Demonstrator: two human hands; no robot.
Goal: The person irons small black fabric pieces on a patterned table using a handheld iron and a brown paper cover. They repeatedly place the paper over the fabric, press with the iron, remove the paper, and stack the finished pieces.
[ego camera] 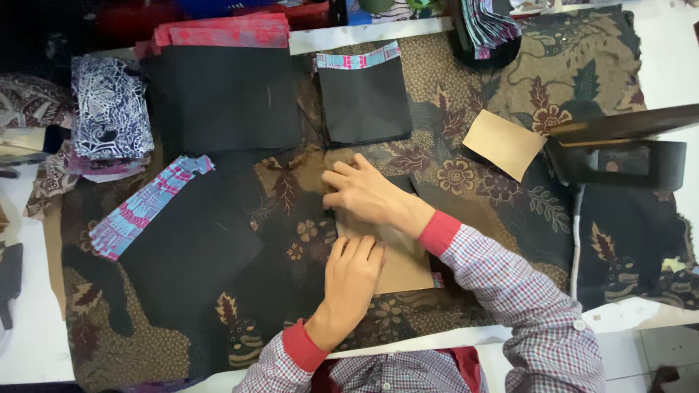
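Both hands press flat on a brown cardboard template [397, 262] lying near the middle of the surface [44, 342], closer to its near edge, on a brown floral batik cloth [582, 65]. The left hand [352, 273] rests on the template's near left part, fingers extended and close together, gripping nothing. The right hand [364, 193] lies across its far end, fingers stretched flat. A second cardboard piece [504, 143] sits apart toward the right edge. Black fabric pieces with pink-blue trim [364, 98] lie toward the far edge.
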